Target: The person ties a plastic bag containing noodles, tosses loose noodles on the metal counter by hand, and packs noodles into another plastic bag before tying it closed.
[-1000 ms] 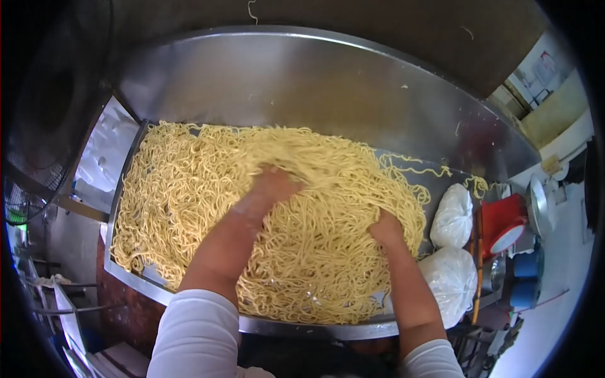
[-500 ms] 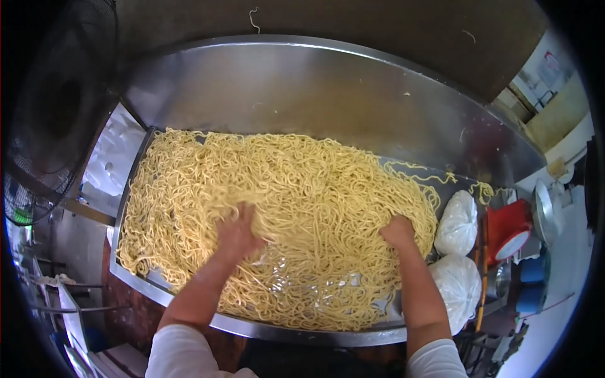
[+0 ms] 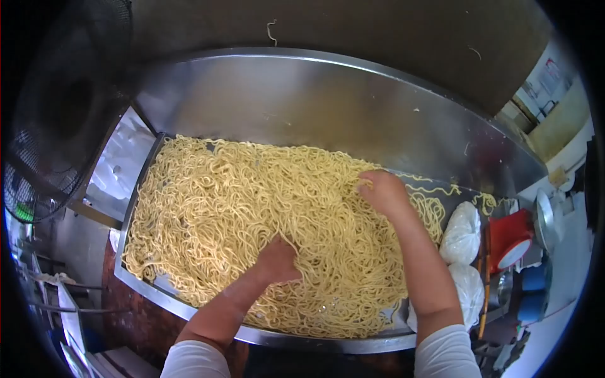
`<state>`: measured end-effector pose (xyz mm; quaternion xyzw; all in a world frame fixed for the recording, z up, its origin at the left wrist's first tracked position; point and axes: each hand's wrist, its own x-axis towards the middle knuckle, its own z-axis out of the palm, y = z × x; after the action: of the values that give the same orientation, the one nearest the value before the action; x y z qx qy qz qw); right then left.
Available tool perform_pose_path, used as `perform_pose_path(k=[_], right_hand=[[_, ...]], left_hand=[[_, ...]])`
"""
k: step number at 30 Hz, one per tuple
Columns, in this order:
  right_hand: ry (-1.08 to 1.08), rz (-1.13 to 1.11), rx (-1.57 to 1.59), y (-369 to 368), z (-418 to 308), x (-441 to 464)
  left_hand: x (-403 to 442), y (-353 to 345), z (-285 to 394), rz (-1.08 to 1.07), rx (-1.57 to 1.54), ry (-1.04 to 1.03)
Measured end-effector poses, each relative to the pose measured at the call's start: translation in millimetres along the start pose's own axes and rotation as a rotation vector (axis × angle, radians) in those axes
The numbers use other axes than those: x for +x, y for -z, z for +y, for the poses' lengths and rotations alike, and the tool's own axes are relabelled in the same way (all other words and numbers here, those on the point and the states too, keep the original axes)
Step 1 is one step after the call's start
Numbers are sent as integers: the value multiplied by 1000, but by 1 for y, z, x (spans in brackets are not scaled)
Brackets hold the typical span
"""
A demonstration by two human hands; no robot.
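Observation:
A wide bed of yellow noodles [image 3: 220, 195] covers most of a metal tray table [image 3: 142, 286]. My left hand [image 3: 279, 259] is sunk into the noodles near the front middle, fingers curled in among them and mostly hidden, with strands lying over the fingertips. Farther back and to the right, my right hand [image 3: 382, 192] bends down onto the noodles, its fingers closed around some strands at the far edge of the bed.
Behind the noodles rises a tall metal backsplash [image 3: 302, 101]. Two white plastic bags [image 3: 462, 233] sit at the right end, beside an orange stick [image 3: 484, 296] and a red scale-like object [image 3: 509, 236]. A large fan [image 3: 60, 107] stands at the left.
My left hand has moved right and a little nearer, into the noodles. My right hand has moved to the back. Noodles now cover much of the shiny bare patch at the front.

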<state>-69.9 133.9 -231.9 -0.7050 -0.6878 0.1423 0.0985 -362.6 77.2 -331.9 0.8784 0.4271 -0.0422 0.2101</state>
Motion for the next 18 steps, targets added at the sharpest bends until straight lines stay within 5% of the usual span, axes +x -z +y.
perform_pose_path(k=[1,2,4,7,9,11,13,14,16,18], right_hand=[[92,239,67,-20,-1,15],[109,234,66,-42,-1,22],[-178,-203,-39,-85,-8,19],[-182,-359,-72,-95,-26,-4],[-176,-433,182,-61,-29,-31],[-348,-280,452,-23,-13,-42],[-218,33,574,-10,31,-41],[-217,30,571,-3,27,-49],[17,443,375,12,11,-67],[61,365,208,-17,1,-90]], left_hand=[[3,7,-3,-32,-65,19],[5,13,-5,-65,-136,44],[17,13,-23,-47,-151,147],[39,27,-49,-53,-72,303],[50,27,-59,-80,1,367],[65,22,-69,21,-1,322],[84,13,-71,-11,-74,300],[88,9,-65,-46,-144,281],[68,5,-29,-2,-187,312],[36,17,10,-84,-162,269]])
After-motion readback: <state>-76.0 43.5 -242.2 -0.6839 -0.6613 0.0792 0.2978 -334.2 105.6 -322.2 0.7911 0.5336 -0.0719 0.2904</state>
